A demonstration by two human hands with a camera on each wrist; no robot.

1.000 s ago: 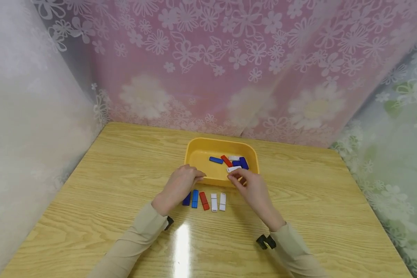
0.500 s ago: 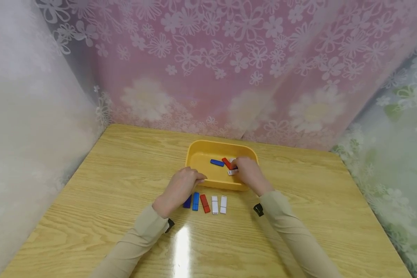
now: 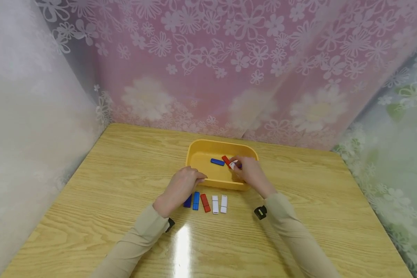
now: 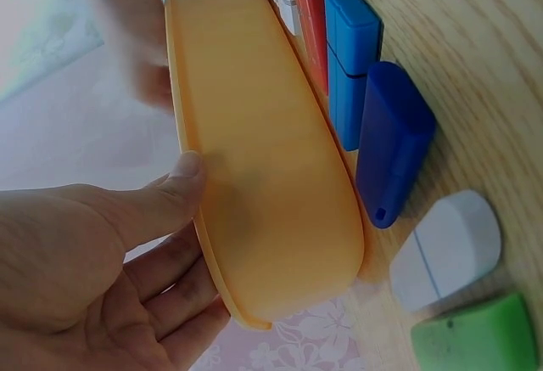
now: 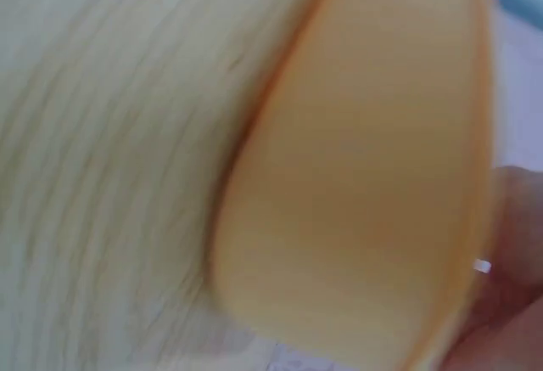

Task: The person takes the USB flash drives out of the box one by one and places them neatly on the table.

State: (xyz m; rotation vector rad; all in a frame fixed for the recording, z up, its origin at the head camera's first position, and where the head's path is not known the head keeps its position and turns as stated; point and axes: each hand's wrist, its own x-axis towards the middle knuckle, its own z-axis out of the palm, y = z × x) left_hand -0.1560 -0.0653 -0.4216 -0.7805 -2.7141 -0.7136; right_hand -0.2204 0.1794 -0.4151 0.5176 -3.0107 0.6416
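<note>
My left hand (image 3: 181, 188) grips the near rim of a yellow plastic bin (image 3: 226, 185), the thumb outside and the fingers inside. Within the bin my right hand (image 3: 253, 172) pinches a white USB flash drive (image 3: 232, 165) between thumb and fingers. Beside it lie a red flash drive (image 3: 225, 160) and a blue flash drive (image 3: 217, 162); a darker blue one is mostly covered by the right hand. In the right wrist view the bin's wall (image 5: 356, 167) hides most of that hand.
In front of the bin stands a row of flash drives: dark blue (image 4: 394, 146), light blue (image 3: 196, 201), red (image 3: 205, 202) and two white, one of them here (image 3: 224, 204). The left wrist view adds a white one (image 4: 447, 248) and a green one (image 4: 475, 337).
My right hand has moved from the bin's near rim into its right part and now holds a white flash drive, lifted and turned. The left hand stays on the rim.
</note>
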